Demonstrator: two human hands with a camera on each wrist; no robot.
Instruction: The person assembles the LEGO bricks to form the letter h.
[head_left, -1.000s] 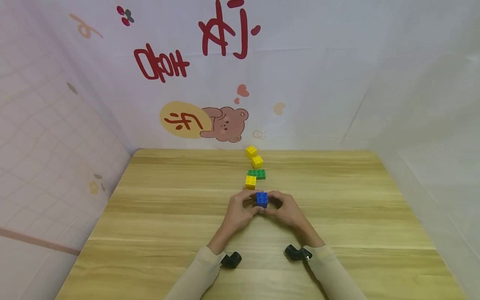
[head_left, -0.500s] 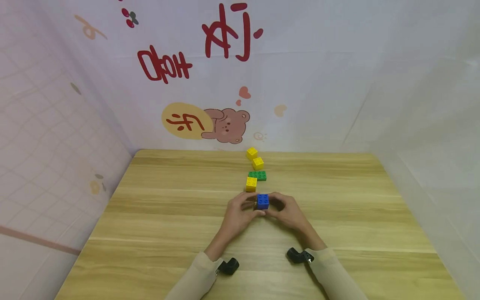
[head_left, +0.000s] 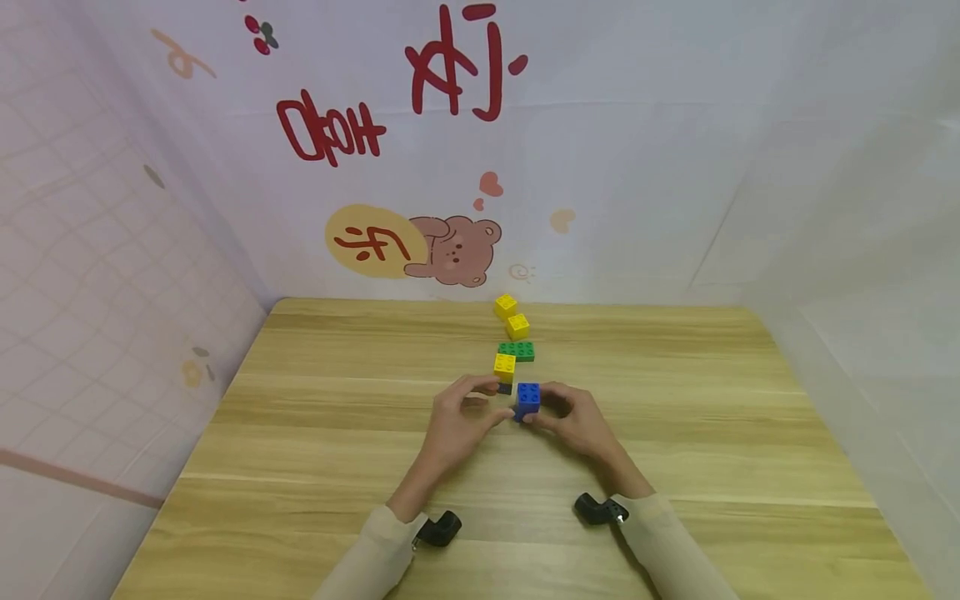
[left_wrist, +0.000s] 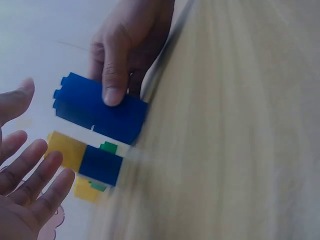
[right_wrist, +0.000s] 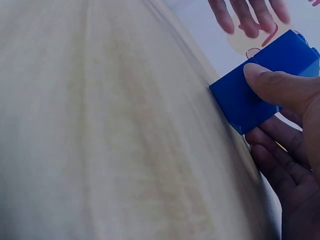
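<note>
Two blue toy bricks stacked into a small tower [head_left: 528,398] stand upright at the middle of the table. My right hand [head_left: 576,418] pinches the tower low down between thumb and fingers; the right wrist view shows the thumb pressed on the blue bricks [right_wrist: 267,82]. My left hand [head_left: 459,421] is apart from the tower on its left side, fingers spread and holding nothing. Just behind stands a yellow brick [head_left: 505,367] on top of a blue brick [left_wrist: 101,165], close to the left fingertips in the head view.
A green brick [head_left: 517,351] lies behind the yellow-and-blue stack. Two more yellow bricks [head_left: 517,326] sit farther back, near the printed wall cloth [head_left: 630,208]. The wooden table [head_left: 300,400] extends to both sides.
My left hand has let go of the blue tower and drawn away to the left. The right hand keeps its grip on the tower, which has shifted barely to the right.
</note>
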